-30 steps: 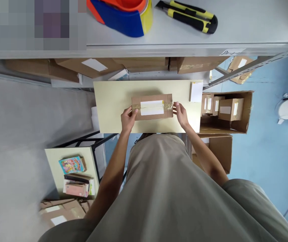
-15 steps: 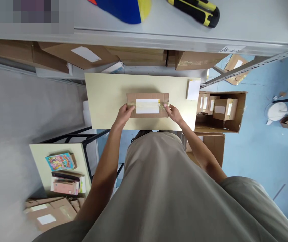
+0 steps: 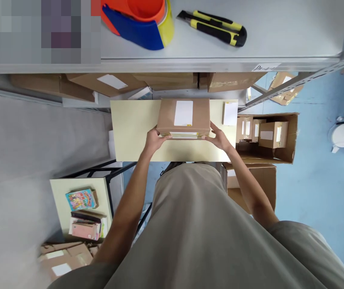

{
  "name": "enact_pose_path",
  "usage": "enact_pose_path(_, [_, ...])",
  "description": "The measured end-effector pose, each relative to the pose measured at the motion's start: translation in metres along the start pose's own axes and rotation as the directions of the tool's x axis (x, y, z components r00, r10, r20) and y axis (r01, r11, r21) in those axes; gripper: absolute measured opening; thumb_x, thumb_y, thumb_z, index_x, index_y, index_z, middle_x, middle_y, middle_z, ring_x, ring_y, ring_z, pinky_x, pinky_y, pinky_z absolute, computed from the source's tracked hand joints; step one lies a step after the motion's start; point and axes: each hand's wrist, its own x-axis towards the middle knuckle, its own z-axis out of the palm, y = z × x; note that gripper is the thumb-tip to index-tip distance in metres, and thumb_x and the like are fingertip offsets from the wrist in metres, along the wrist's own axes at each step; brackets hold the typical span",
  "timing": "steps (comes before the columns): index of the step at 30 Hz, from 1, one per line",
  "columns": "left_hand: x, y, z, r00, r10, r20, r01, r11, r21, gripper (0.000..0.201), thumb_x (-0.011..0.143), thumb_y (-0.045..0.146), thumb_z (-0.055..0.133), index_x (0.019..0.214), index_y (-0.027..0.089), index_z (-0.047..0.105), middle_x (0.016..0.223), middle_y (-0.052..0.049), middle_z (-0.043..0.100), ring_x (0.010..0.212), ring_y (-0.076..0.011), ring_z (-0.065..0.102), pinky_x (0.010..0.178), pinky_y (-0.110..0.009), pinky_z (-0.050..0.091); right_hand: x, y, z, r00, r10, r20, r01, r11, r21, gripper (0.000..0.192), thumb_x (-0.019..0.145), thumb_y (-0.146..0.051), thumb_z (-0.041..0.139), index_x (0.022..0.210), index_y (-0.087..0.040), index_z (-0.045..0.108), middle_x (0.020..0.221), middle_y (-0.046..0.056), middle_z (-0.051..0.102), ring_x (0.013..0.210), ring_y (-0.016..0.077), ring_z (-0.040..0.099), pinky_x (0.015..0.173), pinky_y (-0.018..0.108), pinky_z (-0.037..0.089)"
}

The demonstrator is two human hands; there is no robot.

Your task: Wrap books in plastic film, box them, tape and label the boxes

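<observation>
Since the earlier frames the cardboard box (image 3: 184,117) has been tipped up, its white label (image 3: 183,113) now on the upward face. Left hand (image 3: 154,141) grips the box's near left corner; right hand (image 3: 218,138) grips the near right corner. Box stands on the pale surface (image 3: 130,128), just beside a white pad (image 3: 230,113). Tape dispenser (image 3: 138,22) and utility knife (image 3: 212,27) lie on the shelf (image 3: 280,32) above.

Box (image 3: 184,116): turned since a second ago; a broad face with one upright white label now faces up, while the taped seam with its label strips now sits on the near edge.
Left hand (image 3: 153,141): shifted from the box's left end to its near left corner.
Right hand (image 3: 220,138): shifted to the near right corner, fingers (image 3: 212,127) along the side.
</observation>
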Motion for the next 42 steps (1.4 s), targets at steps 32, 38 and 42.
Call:
enact_pose_path(32, [-0.013,0.096,0.152,0.858,0.507,0.078,-0.512,0.833,0.211,0.068,0.111,0.029,0.057,0.179,0.027,0.053,0.182,-0.008,0.056,0.175,-0.0331,0.046,0.149,-0.056,0.036,0.109,0.046,-0.152,0.973,-0.204,0.11,0.217,0.632,-0.744,0.099,0.097,-0.014,0.081,0.184,-0.003,0.035,0.197,0.022,0.018,0.186,0.0402,0.008,0.152,0.065,0.002])
enact_pose_path(38, [-0.022,0.109,0.17,0.843,0.518,0.147,-0.538,0.824,0.178,0.068,0.112,0.024,0.053,0.18,0.027,0.052,0.181,-0.007,0.058,0.173,-0.031,0.049,0.147,-0.055,0.041,0.099,0.05,-0.144,0.971,-0.231,0.056,0.211,0.73,-0.65,0.077,0.105,-0.013,0.068,0.178,-0.004,0.047,0.194,0.022,0.029,0.186,0.0388,0.015,0.151,0.068,0.007])
enact_pose_path(42, [-0.021,0.11,0.178,0.839,0.515,0.174,-0.541,0.821,0.18,0.068,0.112,0.023,0.052,0.18,0.027,0.052,0.181,-0.007,0.058,0.173,-0.0303,0.049,0.147,-0.055,0.041,0.093,0.05,-0.143,0.981,-0.175,0.079,0.184,0.737,-0.65,0.084,0.104,-0.022,0.074,0.182,-0.013,0.044,0.196,0.016,0.028,0.186,0.0363,0.016,0.152,0.067,0.005])
